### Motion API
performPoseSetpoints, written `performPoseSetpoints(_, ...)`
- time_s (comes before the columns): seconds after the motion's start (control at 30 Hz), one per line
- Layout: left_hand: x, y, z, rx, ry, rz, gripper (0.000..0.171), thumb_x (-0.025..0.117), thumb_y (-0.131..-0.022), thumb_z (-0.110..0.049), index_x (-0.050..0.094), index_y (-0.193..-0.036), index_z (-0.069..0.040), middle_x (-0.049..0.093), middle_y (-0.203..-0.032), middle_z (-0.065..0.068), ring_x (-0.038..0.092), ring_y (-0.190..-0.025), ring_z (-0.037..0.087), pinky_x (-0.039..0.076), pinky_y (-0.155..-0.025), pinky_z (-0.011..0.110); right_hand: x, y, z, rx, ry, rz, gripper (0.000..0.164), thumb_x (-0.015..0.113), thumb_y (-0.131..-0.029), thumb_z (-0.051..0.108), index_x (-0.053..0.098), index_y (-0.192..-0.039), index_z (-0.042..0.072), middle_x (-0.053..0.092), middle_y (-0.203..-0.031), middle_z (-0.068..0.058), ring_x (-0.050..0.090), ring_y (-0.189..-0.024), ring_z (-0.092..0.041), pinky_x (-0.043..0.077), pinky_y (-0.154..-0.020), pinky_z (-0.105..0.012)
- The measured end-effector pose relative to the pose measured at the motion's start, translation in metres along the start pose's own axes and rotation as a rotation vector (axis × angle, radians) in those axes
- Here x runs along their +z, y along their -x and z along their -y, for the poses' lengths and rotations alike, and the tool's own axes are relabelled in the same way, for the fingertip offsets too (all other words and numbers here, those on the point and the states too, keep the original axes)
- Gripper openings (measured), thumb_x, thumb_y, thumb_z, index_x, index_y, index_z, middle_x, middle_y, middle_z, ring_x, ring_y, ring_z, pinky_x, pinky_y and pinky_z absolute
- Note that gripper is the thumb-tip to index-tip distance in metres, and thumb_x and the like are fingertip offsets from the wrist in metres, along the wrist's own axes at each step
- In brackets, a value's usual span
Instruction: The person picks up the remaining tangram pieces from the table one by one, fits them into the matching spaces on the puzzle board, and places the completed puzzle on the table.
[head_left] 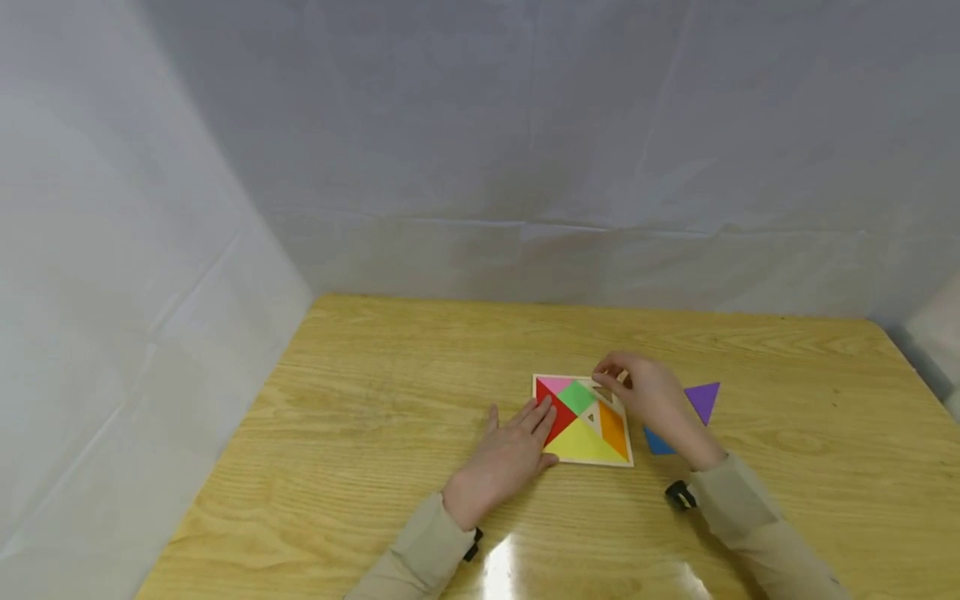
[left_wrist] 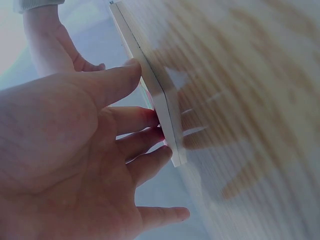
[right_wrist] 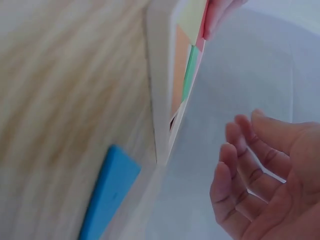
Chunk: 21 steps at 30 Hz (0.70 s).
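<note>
A wooden tangram board (head_left: 600, 463) lies on the table, holding red (head_left: 558, 423), yellow (head_left: 588, 443), green (head_left: 576, 398), orange (head_left: 612, 429) and pink (head_left: 555, 383) pieces. Two bare recesses with small holes show in it. My left hand (head_left: 504, 460) rests its outstretched fingers on the red piece, and its thumb touches the board's near side (left_wrist: 162, 107). Over the upper right corner hovers my right hand (head_left: 654, 396). Its fingers bend loosely, with no piece visible between them in the right wrist view. Right of the board lie a blue piece (right_wrist: 111, 190) and a purple triangle (head_left: 703, 400), both partly hidden by the right arm.
The wood-grain table (head_left: 360, 433) extends widely around the board. Pale sheeting (head_left: 480, 167) hangs behind it and along the left side. Dark wrist straps (head_left: 680, 495) show by the sleeves.
</note>
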<state>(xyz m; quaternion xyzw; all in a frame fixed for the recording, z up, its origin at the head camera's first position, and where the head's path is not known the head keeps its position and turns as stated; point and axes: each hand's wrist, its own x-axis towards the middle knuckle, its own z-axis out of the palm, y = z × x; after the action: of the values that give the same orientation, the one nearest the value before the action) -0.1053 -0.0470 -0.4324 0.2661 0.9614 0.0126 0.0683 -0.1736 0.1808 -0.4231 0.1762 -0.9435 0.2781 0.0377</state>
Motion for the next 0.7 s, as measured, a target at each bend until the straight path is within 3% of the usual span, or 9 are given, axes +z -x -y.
performPoseSetpoints(0.4, 0.0, 0.002, 0.0, 0.001, 0.016, -0.002, 0.062, 0.052, -0.105, -0.043, 0.04, -0.156, -0.01, 0.033, -0.164, 0.003, 0.032, -0.151, 0.019, 0.029, -0.116, 0.062, -0.013, 0.023, -0.013, -0.058, 0.059, -0.066, 0.009, 0.07, -0.097, 0.018, 0.075, -0.094, 0.011, 0.072, -0.083, 0.0, 0.055, -0.06, -0.006, 0.047, -0.056, -0.026)
performPoseSetpoints(0.7, 0.0, 0.0, -0.001, 0.002, 0.004, -0.004, 0.062, 0.052, -0.104, -0.043, 0.041, -0.156, -0.011, 0.033, -0.164, 0.002, 0.032, -0.15, 0.018, 0.03, -0.115, 0.062, -0.018, 0.043, -0.021, -0.066, 0.124, 0.006, 0.01, 0.078, -0.089, 0.017, 0.073, -0.091, 0.008, 0.064, -0.079, 0.002, 0.055, -0.062, -0.006, 0.043, -0.051, -0.022)
